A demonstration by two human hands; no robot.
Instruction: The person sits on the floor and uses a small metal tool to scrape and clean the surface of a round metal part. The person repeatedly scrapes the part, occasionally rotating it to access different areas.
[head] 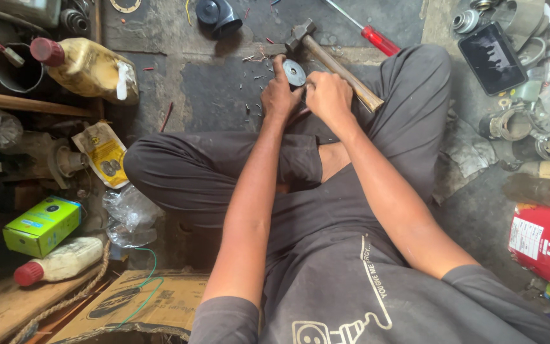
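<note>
Top centre of the frame: both hands meet over the crossed legs, working one small part. The left hand (279, 95) pinches a round grey disc (295, 72) between thumb and fingers, holding it up on edge just above the floor. The right hand (329, 95) is curled shut right beside it, knuckles touching the left hand; what it grips, if anything, is hidden. Just behind the disc a hammer (332, 62) lies on the floor, head toward the top, wooden handle slanting to the right knee. A red-handled screwdriver (370, 35) lies further up. Upper left, a yellowish bottle (90, 67) lies on its side. Lower left, a green box (42, 224).
</note>
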